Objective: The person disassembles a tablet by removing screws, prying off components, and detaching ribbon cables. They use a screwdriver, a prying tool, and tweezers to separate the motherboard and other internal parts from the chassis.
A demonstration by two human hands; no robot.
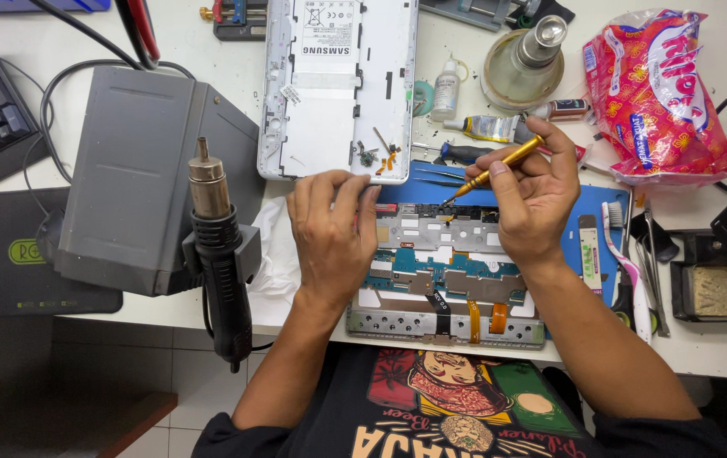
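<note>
My right hand [533,191] pinches a thin yellow metal screwdriver [499,165] between thumb and fingers, closed tight on it. Its tip points down at the top edge of the opened tablet with silver metal shields and blue-green circuit boards [448,271], which lies in the middle of the frame, near the bottom edge of the white table [719,356]. My left hand [329,229] lies flat on the left part of the tablet, fingers bent down and pressing, gripping nothing.

To do this well, I think I should hold the tablet down firmly, keep the tip straight in the screw, and turn slowly so it does not slip.

Under the tablet is a blue work mat [575,203]. Above it, at the top middle, lies the white tablet back cover [338,85] with a white label that has small dark print. Right of it stands a small clear plastic bottle with a white label [445,85], and just below that lies a yellow-and-white glue tube [492,127]. In the upper right sits a crinkly red and pink plastic bag with blue lettering [656,93]. On the left stands a grey box with a black hot air gun [215,246].
</note>
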